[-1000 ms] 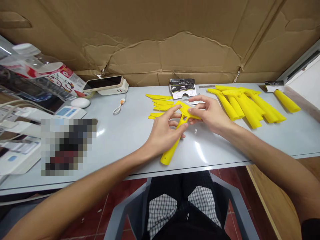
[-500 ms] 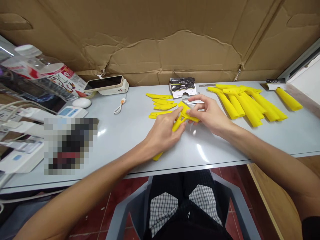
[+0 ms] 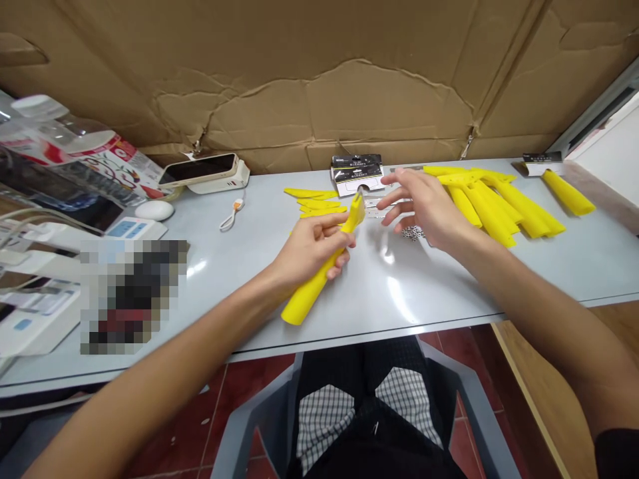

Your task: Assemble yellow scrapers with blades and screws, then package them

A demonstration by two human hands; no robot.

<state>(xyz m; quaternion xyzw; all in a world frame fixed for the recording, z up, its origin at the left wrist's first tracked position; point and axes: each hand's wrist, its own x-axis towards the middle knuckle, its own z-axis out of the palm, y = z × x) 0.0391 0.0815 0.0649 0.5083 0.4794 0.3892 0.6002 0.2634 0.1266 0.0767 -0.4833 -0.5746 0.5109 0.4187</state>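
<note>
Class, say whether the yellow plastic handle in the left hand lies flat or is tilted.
Tilted: the left hand grips the yellow plastic handle, its upper end raised above the table.

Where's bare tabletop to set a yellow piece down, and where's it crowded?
Bare grey tabletop lies below the right hand, and between the white computer mouse and the left hand. Crowded: the heap of yellow plastic handles and flat yellow plastic pieces along the back edge.

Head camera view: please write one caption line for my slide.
Left hand grips a yellow plastic handle; the open right hand hovers near a pile of similar handles.
</note>
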